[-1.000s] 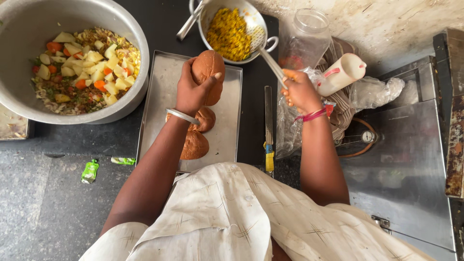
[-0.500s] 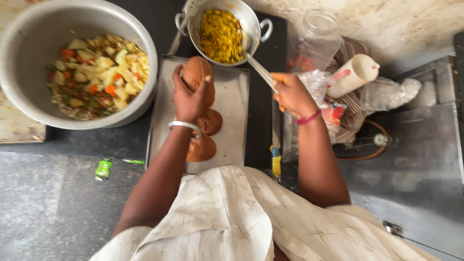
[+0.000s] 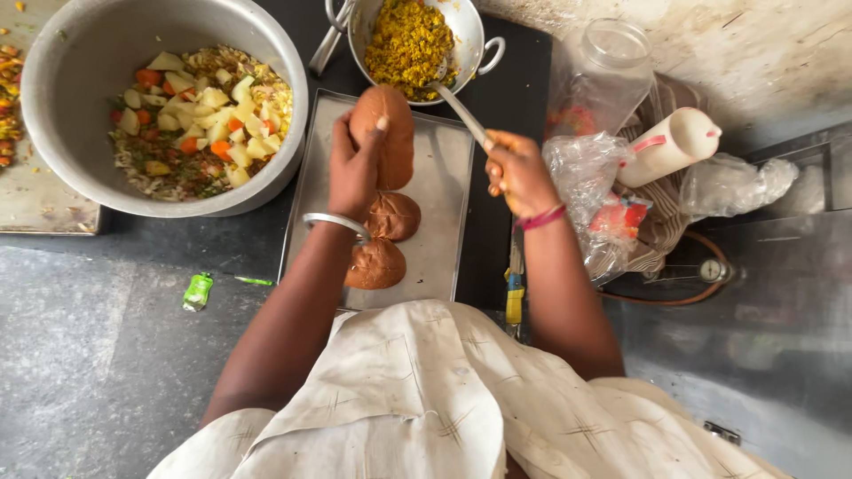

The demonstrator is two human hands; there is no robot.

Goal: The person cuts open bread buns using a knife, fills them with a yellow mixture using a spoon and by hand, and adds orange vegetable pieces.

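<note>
Dark stone tabletop (image 3: 98, 355), seen from above, carries the whole lot; a pale cloth garment fills the lower edge.

Large grey metal basin (image 3: 266, 53), upper left: holds chopped potato, carrot and herbs; unmoved against the earlier views.

Flat steel tray (image 3: 439, 239), centre: bears two round brown buns (image 3: 382, 239), one touching the other, just below the left hand.

Small two-handled pan (image 3: 470, 35), top centre, touching the tray's far edge: holds yellow filling (image 3: 404, 40).

Clear plastic bags (image 3: 586, 177) and a white squeeze bottle (image 3: 666, 146) lie to the right, beside an empty glass jar (image 3: 612, 62).

Left hand (image 3: 355, 168): closed around an oblong brown bun (image 3: 386, 133), held upright over the tray's far end, thumb on its top edge. It holds the bun much as it did a second ago.

Right hand (image 3: 515, 173): closed on the handle of a metal spoon (image 3: 457, 106). Change noted: the spoon's bowl now sits at the pan's near rim, in the filling, where earlier it lay nearer the pan's right side. Judged meaning: filling is being scooped for the held bun; whether the spoon is loaded cannot be told.

Small green wrapper (image 3: 197, 291): lies alone on the tabletop, lower left.
</note>
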